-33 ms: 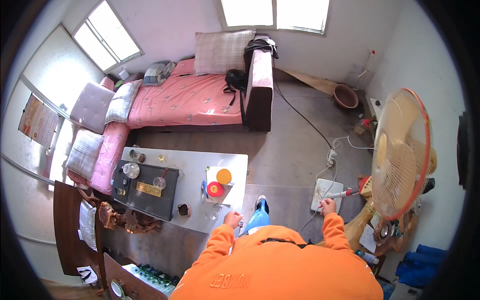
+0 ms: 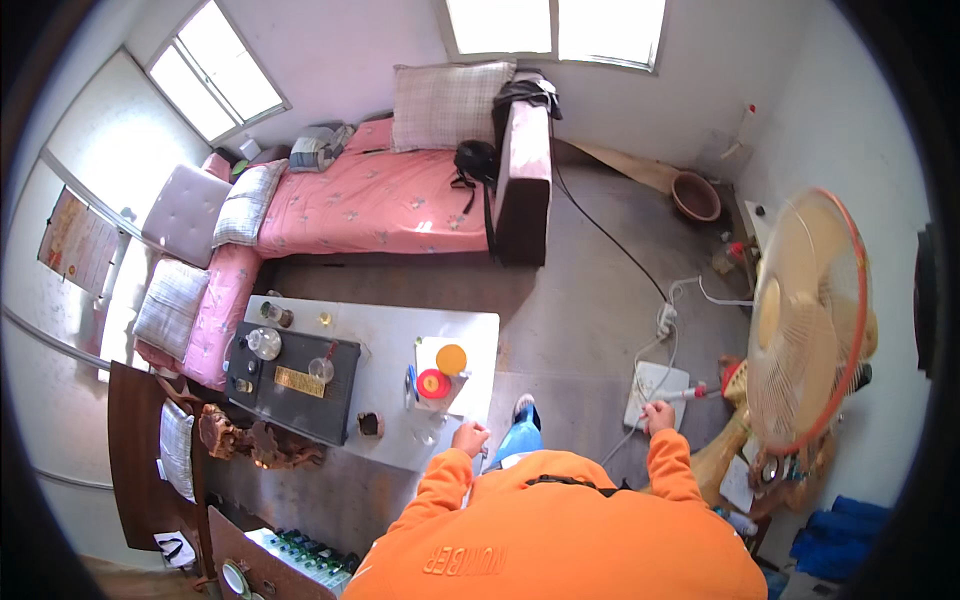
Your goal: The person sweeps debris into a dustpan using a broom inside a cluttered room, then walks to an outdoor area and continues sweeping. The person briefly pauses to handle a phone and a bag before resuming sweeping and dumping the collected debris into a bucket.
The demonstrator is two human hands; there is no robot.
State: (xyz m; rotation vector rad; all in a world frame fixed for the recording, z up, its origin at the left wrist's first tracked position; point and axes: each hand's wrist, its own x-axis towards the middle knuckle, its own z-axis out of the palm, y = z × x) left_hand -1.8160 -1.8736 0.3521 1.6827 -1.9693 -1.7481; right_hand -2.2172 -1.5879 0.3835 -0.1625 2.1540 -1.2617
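Observation:
My left hand (image 2: 470, 438) is curled beside the near right corner of the white-topped table (image 2: 400, 330); whether it holds anything small, I cannot make out. Close to it on the table are a clear glass (image 2: 428, 433), a red-lidded jar (image 2: 433, 384) and a round orange lid (image 2: 452, 359). Over the near edge of a white floor-fan base (image 2: 650, 385) is my right hand (image 2: 657, 416), fingers bent inward, their contents too small to tell. The fan's large round head (image 2: 800, 320) stands to the right of that hand.
A black tea tray (image 2: 290, 400) with glassware lies on the table. Cables run over the floor to a white power strip (image 2: 666, 319). Beyond is a pink-covered sofa (image 2: 370, 205). A brown clay bowl (image 2: 695, 196) sits by the far right corner. Bottles (image 2: 300, 550) stand lower left.
The whole view has shifted slightly, so the table, sofa and fan sit a little to the right or lower. Both hands keep nearly the same pose.

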